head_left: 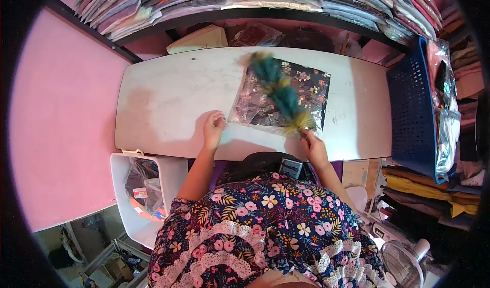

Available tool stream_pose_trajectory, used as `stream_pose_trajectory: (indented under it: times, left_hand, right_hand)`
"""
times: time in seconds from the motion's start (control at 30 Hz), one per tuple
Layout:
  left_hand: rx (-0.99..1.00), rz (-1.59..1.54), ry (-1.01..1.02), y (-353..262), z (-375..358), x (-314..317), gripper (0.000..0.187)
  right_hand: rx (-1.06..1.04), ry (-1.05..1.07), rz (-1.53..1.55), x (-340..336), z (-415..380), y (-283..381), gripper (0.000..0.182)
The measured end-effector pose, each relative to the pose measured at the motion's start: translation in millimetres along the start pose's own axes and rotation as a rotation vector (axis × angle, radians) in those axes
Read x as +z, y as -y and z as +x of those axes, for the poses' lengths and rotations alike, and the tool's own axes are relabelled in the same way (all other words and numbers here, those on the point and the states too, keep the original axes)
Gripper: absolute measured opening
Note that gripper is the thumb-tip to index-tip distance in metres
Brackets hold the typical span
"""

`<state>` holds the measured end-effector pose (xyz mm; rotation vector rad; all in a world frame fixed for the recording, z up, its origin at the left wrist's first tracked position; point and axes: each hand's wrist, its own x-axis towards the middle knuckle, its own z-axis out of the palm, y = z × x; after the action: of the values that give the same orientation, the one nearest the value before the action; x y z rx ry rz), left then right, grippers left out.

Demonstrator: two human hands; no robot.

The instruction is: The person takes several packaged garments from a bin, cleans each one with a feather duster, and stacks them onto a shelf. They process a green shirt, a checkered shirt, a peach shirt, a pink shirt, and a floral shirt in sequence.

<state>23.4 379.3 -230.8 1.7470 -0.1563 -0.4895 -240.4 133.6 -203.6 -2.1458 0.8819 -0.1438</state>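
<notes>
A green and yellow feather duster point(279, 91) lies slantwise over a clear plastic package of dark floral cloth point(312, 91) on the white table point(168, 104). My right hand point(315, 147) is wrapped round the duster's near end, by the package's lower right corner. The duster is blurred by motion. Just left of the package's lower left corner, my left hand point(215, 124) is raised with its fingers curled and slightly apart, holding nothing that I can see.
Packed garments point(189, 4) line a shelf behind the table. A blue basket point(416, 112) with packages stands at the right edge. A white bin point(173, 178) holding packages is at the lower left. A fan point(403, 262) stands lower right, below folded clothes point(423, 186).
</notes>
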Motion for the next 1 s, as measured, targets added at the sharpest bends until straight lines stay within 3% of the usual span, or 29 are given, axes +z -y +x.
stream_pose_trajectory:
  times: [0.03, 0.1, 0.13, 0.2, 0.27, 0.33, 0.37, 0.43, 0.5, 0.53, 0.67, 0.73, 0.87, 0.93, 1.0]
  left_hand:
    - [0.005, -0.003, 0.001, 2.0, 2.5, -4.9, 0.03]
    - [0.245, 0.17, -0.208, -8.7, 1.6, -10.6, 0.033]
    - [0.245, 0.168, -0.207, -12.6, 0.5, -11.4, 0.033]
    - [0.678, 0.61, -0.397, -38.7, -7.7, -4.9, 0.04]
    - [0.741, 0.671, -0.189, -44.6, -10.2, 3.2, 0.048]
    - [0.814, 0.816, 0.096, -33.7, -9.2, 12.5, 0.049]
    - [0.814, 0.807, 0.098, -22.0, -8.6, 18.8, 0.049]
    - [0.851, 1.126, 0.331, -1.2, -10.1, 28.0, 0.05]
    - [0.79, 1.154, 0.335, -3.6, -10.6, 28.1, 0.049]
    - [0.716, 1.183, 0.338, -5.2, -11.1, 28.3, 0.048]
    - [0.765, 1.061, 0.299, -14.0, -14.4, 29.8, 0.044]
    - [0.754, 1.016, 0.32, -16.8, -15.5, 33.4, 0.045]
    - [0.764, 1.029, 0.298, -12.2, -15.2, 35.5, 0.046]
    - [0.781, 1.036, 0.291, -8.8, -12.7, 34.9, 0.046]
    - [0.749, 1.031, 0.297, -13.5, -16.1, 37.0, 0.047]
  right_hand:
    - [-0.221, 0.078, -0.001, 6.3, -2.9, -5.9, 0.033]
    - [-0.558, 0.209, -0.083, 2.4, -9.7, -1.9, 0.036]
    - [-0.558, 0.208, -0.085, -2.1, -10.5, -0.3, 0.036]
    - [-0.395, 0.295, -0.104, -13.9, -9.7, 6.2, 0.037]
    - [-0.39, 0.2, -0.089, -18.8, -2.8, 11.6, 0.037]
    - [-0.127, -0.052, 0.158, -17.2, 2.9, 22.5, 0.035]
    - [-0.167, -0.124, 0.145, -11.0, 5.6, 20.4, 0.035]
    - [-0.23, -0.021, -0.021, -4.6, 4.2, 16.3, 0.034]
    - [-0.3, 0.117, -0.297, -9.6, 3.6, 30.0, 0.034]
    - [-0.297, 0.113, -0.299, -9.2, 8.6, 27.3, 0.034]
    - [0.0, -0.199, -0.323, -11.3, 36.5, 17.2, 0.034]
    - [-0.08, -0.259, -0.225, -13.6, 42.0, 21.1, 0.035]
    - [-0.193, 0.027, -0.366, -3.6, 8.1, 26.1, 0.038]
    - [-0.183, -0.048, -0.352, -3.5, -0.5, -3.5, 0.037]
    - [0.042, -0.229, -0.322, -9.2, -2.5, -37.7, 0.036]
